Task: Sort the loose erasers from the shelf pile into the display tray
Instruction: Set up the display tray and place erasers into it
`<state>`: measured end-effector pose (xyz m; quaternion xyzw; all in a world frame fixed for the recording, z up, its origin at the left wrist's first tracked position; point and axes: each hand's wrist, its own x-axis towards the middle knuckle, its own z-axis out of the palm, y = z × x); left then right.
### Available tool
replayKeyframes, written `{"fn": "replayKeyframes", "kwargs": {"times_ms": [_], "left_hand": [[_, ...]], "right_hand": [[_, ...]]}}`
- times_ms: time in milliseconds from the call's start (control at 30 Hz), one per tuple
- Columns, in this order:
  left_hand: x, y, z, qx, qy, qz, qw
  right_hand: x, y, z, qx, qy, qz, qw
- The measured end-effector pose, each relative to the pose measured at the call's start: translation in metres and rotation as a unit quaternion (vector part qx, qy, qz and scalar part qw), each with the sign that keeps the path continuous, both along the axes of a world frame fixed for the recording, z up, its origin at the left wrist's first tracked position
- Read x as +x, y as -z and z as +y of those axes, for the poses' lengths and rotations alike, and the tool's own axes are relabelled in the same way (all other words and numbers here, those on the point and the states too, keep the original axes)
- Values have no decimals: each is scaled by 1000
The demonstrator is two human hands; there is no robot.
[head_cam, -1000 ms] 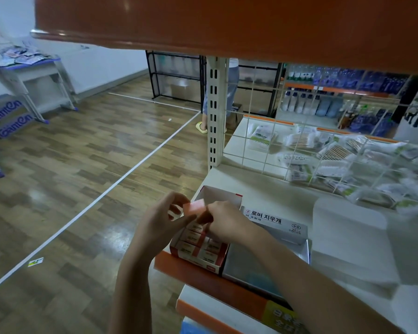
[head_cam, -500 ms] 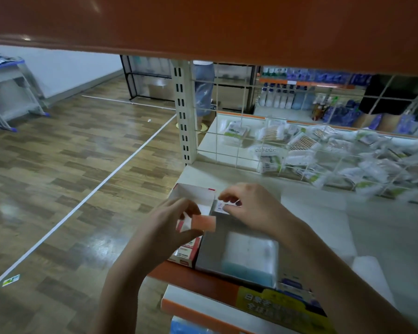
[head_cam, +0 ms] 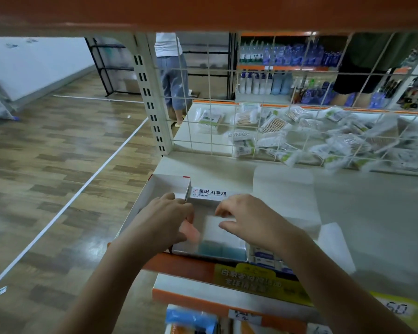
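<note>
We've got both hands over the two open cardboard boxes at the shelf's near edge. Left hand [head_cam: 164,219] pinches a small pink rectangular eraser [head_cam: 188,231] between thumb and fingers, right at the wall between the white red-trimmed display tray [head_cam: 152,189] on the left and the grey-lined box with Korean label [head_cam: 209,192]. Right hand [head_cam: 249,218]: fingers curled at that box, and we can't tell if it grips anything. Our call: keep the eraser flat, square it to the rows, seat it flush in the tray.

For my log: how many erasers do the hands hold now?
1: a pink eraser, pinched in the left hand. The curled fingers of the right hand may hide another.
</note>
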<state>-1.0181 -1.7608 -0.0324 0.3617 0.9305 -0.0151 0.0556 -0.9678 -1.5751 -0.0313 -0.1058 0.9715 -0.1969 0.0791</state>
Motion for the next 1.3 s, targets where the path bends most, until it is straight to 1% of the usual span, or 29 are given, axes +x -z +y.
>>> {"fn": "replayKeyframes", "kwargs": {"times_ms": [100, 200, 367, 600, 800, 1067, 1300], "left_hand": [[3, -1, 4, -30, 15, 18, 999], [8, 0, 8, -54, 32, 14, 998], [9, 1, 8, -74, 29, 10, 997], [5, -6, 6, -89, 30, -52, 994], [5, -4, 12, -78, 31, -47, 995], [1, 4, 9, -41, 17, -76, 996], [-1, 7, 12, -46, 12, -74, 996]], "right_hand": [[2, 2, -6, 5, -12, -11, 1000], [2, 3, -8, 15, -19, -23, 999], [4, 4, -8, 15, -23, -19, 999], [5, 5, -9, 6, -18, -17, 1000], [5, 7, -10, 10, -14, -16, 1000], [3, 14, -12, 15, -10, -15, 1000], [0, 12, -11, 6, -22, 1, 1000]]}}
